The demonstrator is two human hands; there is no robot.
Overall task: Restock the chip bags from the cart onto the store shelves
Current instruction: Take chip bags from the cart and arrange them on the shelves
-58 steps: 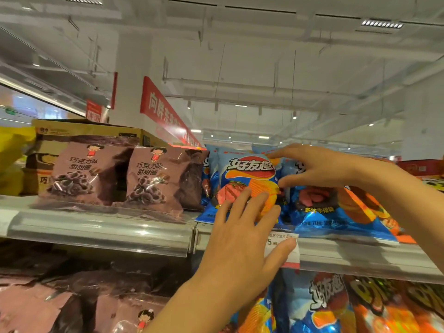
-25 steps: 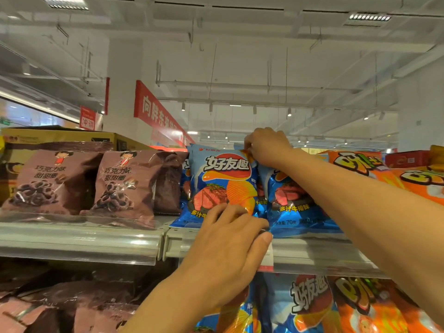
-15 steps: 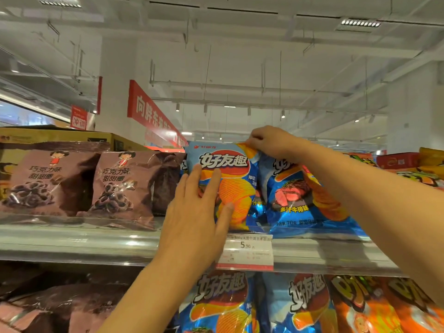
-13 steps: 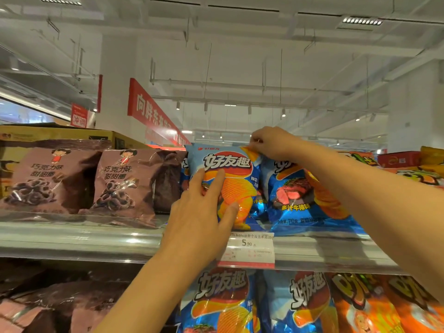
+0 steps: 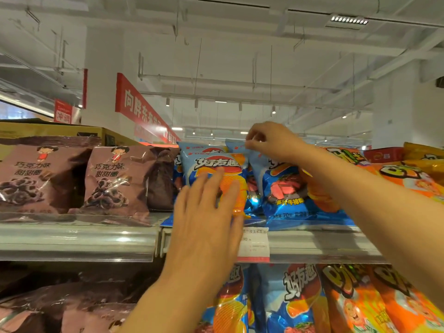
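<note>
A blue chip bag (image 5: 213,162) stands upright on the top shelf (image 5: 79,239). My left hand (image 5: 206,217) lies flat against its lower front, fingers spread, covering part of the bag and the price tag (image 5: 255,246). My right hand (image 5: 271,140) pinches the top edge of a blue chip bag behind (image 5: 236,144), next to a second front blue bag (image 5: 288,188). The cart is out of view.
Brown chocolate snack bags (image 5: 115,179) fill the shelf's left side, with a cardboard box (image 5: 55,129) behind them. Orange snack bags (image 5: 408,174) sit at the right. The shelf below holds more blue bags (image 5: 295,299), orange bags and brown bags.
My left hand slid down a little on the front blue bag. My right hand lifted slightly and now pinches the top of a bag behind. The front bag stands straighter.
</note>
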